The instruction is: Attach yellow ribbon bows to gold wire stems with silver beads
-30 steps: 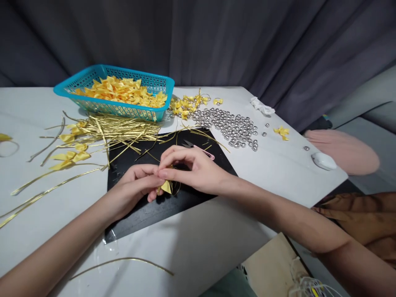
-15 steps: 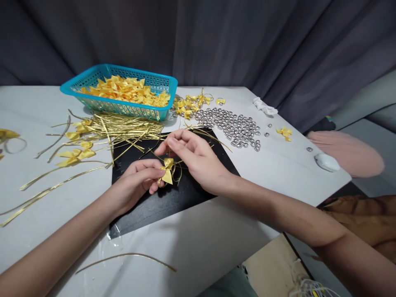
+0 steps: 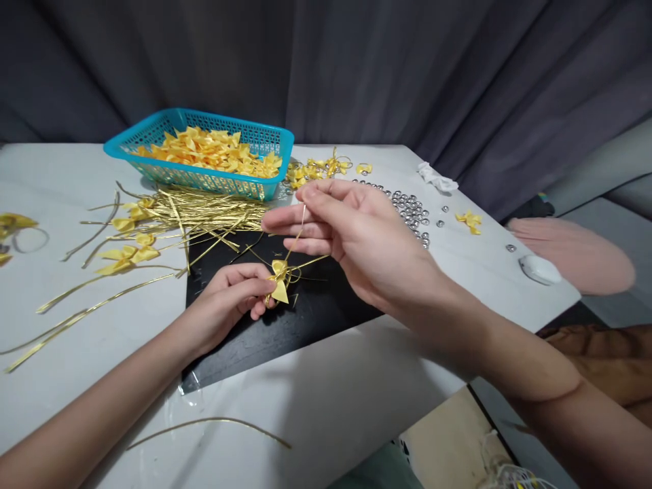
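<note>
Gold wire (image 3: pixel 302 226), tip seemingly hidden, silver beads (image 3: pixel 407 206) partly covered

White table (image 3: pixel 326 401), blue basket (image 3: pixel 204 178), black mat (image 3: pixel 316 312), gold strands (image 3: pixel 208 209)

The right hand (image 3: pixel 363 244) has risen from the yellow ribbon bow (image 3: pixel 280 291), a gold thread (image 3: pixel 302 223) now stretched between them, and covers part of the silver beads (image 3: pixel 408 208).

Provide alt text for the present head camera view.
A left hand pinches a yellow bow above a black mat; the right hand holds a thin strand rising from the bow. Behind are gold strips, silver beads and a blue basket of yellow bows.
</note>
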`<action>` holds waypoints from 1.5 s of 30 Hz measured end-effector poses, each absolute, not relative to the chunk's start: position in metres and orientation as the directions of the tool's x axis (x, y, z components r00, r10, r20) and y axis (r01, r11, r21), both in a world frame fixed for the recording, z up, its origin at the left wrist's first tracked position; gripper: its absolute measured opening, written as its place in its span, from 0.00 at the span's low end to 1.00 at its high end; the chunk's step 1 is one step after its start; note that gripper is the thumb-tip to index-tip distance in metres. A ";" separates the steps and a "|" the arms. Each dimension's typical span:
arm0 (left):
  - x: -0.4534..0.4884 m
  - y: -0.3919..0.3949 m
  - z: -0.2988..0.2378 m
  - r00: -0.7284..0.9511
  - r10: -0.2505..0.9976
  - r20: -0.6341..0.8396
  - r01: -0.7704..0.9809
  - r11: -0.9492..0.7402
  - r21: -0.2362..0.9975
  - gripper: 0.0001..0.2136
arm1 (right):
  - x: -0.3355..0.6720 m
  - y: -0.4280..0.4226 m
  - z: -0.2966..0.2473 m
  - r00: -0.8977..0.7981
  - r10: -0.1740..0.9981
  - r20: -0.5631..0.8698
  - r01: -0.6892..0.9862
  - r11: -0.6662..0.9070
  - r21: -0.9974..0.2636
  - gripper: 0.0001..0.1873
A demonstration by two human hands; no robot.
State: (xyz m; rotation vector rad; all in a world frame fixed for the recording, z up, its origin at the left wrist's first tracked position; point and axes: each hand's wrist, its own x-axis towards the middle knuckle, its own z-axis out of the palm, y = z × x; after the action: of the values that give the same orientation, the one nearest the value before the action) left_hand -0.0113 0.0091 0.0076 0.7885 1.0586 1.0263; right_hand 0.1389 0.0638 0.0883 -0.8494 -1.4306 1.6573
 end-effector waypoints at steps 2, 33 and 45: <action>-0.011 0.009 0.008 0.137 0.940 -0.312 -0.269 0.339 0.902 0.07 | 0.142 0.061 0.097 -0.497 0.868 -0.015 -0.122 -0.087 -0.989 0.12; -0.010 0.010 0.004 0.121 0.938 -0.323 -0.247 0.344 0.906 0.06 | 0.132 -0.015 0.178 -0.442 0.892 0.094 0.044 0.127 -0.991 0.30; -0.010 0.011 0.005 0.125 0.941 -0.314 -0.247 0.336 0.909 0.06 | 0.131 -0.009 0.183 -0.450 0.889 0.083 -0.098 0.043 -0.994 0.28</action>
State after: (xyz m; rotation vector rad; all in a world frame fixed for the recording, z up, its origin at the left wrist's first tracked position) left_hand -0.0101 0.0109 0.0051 0.8124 1.0956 1.0212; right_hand 0.1306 -0.0091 0.1828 -0.8357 -1.5055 1.5312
